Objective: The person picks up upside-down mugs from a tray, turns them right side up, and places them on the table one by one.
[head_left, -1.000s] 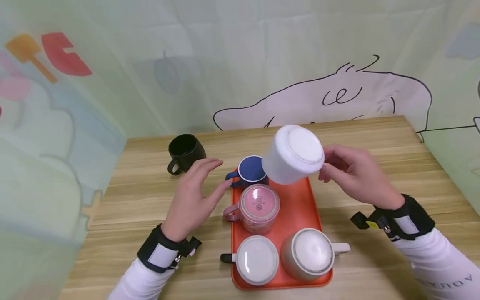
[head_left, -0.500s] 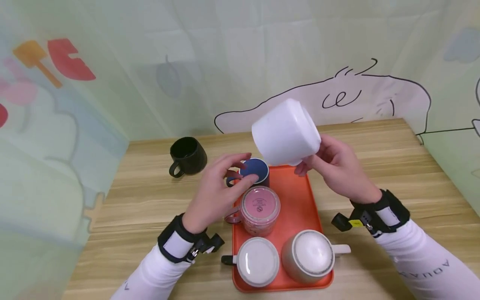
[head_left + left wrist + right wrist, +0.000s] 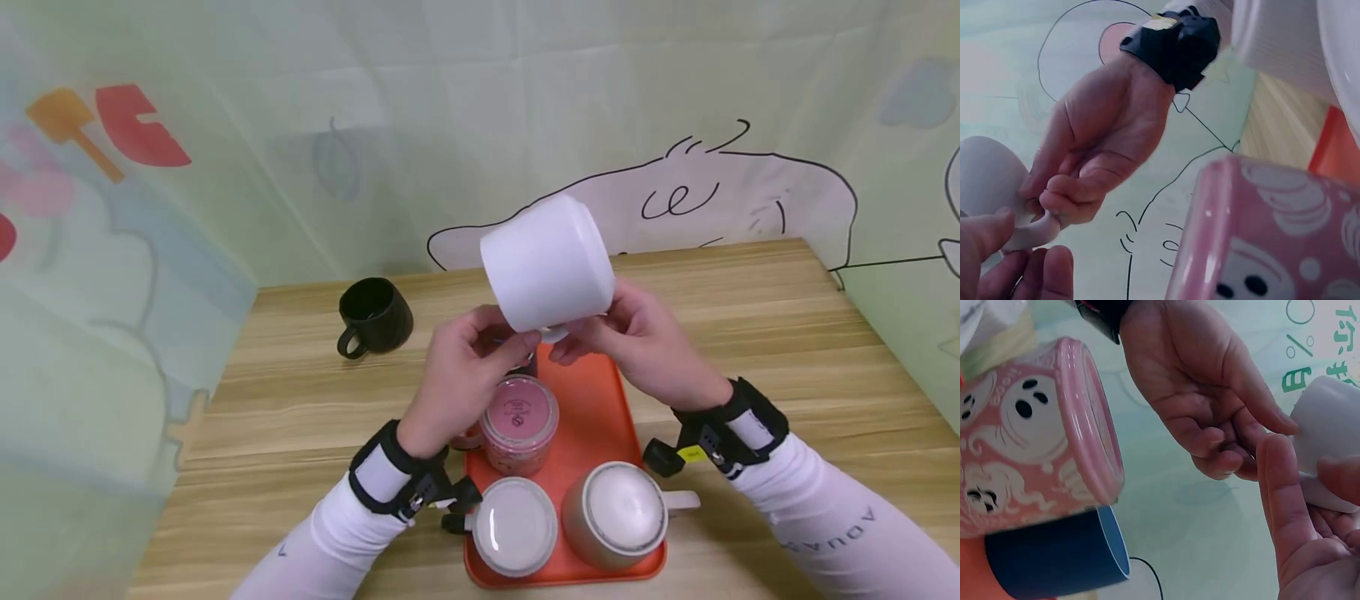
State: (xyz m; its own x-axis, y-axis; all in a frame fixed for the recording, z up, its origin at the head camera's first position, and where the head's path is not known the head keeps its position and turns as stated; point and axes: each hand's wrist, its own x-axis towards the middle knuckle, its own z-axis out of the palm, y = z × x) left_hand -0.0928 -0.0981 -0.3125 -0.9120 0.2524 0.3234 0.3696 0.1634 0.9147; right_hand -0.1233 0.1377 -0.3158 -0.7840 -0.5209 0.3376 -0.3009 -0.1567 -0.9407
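Person's right hand (image 3: pixel 651 346) has thumb and fingers clamped on the handle of a plain white mug (image 3: pixel 551 262), which is up in the air over the far part of the red tray (image 3: pixel 592 408), tipped on its side, mouth to the left, handle down. Left hand (image 3: pixel 461 367) is right at the rim end: thumb touches the mug wall, fingers curled; can't tell whether they actually grip. Under the hands on the tray: blue mug (image 3: pixel 1054 559), upright, mostly hidden behind the left hand from above; pink ghost mug (image 3: pixel 519 412), base up, just nearer the person; then a black-handled mug (image 3: pixel 514 527) beside a large off-white mug (image 3: pixel 626 507), base up, at the near end. Black mug (image 3: pixel 375 315) stands upright on the wood table (image 3: pixel 292 400), off the tray, far left.
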